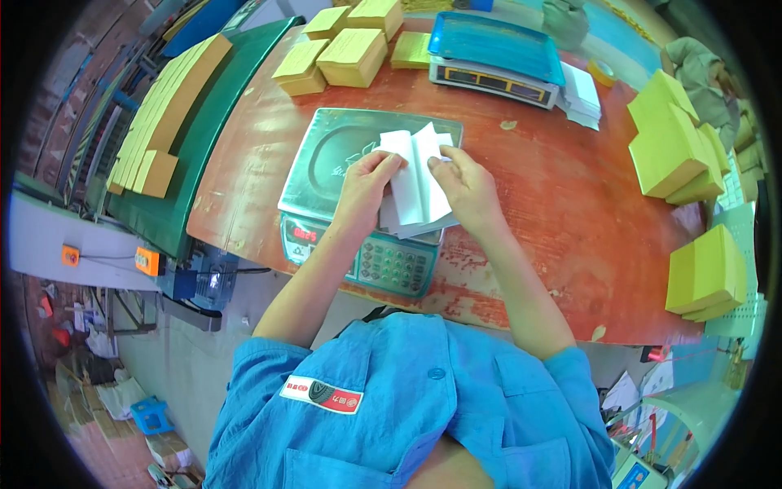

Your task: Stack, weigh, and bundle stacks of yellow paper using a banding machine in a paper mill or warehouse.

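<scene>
Both hands pinching the white paper stack on the scale pan: left hand, right hand. I'd say light, floppy, slippery sheets; grip edges.

Packing workshop: weighing scales, yellow paper stacks, worn red bench.

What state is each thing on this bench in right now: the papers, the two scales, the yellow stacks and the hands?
White papers: small stack on the near scale, top sheets lifted and fanned.
Near scale: switched on, red digits lit.
Far scale: blue tray bare, display dark.
Yellow stacks: neatly piled, untouched.
Left hand: pinching the papers' left edge.
Right hand: holding the papers' right side.
</scene>
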`<action>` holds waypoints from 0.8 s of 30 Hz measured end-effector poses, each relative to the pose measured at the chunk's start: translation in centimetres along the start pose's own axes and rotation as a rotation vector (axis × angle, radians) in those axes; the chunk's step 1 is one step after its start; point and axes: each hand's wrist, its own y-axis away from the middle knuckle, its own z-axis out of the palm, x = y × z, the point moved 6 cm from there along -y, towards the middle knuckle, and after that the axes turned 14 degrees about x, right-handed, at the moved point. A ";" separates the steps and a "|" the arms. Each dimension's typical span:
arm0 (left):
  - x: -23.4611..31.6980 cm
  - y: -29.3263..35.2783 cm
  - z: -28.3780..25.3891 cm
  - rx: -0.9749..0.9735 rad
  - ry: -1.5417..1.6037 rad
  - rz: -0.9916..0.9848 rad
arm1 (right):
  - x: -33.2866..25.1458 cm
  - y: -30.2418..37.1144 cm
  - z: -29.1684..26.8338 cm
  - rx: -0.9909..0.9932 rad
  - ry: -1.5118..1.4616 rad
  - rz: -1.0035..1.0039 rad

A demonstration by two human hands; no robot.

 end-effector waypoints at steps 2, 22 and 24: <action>-0.5 -0.4 -0.8 -0.016 -0.036 0.130 | 0.1 -0.5 0.1 -0.025 0.068 0.000; 1.3 15.4 29.8 -0.765 -0.570 0.758 | 11.4 13.0 -45.4 0.833 0.264 -0.022; 2.7 19.6 37.4 -0.839 -0.580 0.828 | 12.4 14.3 -50.5 0.845 0.420 0.053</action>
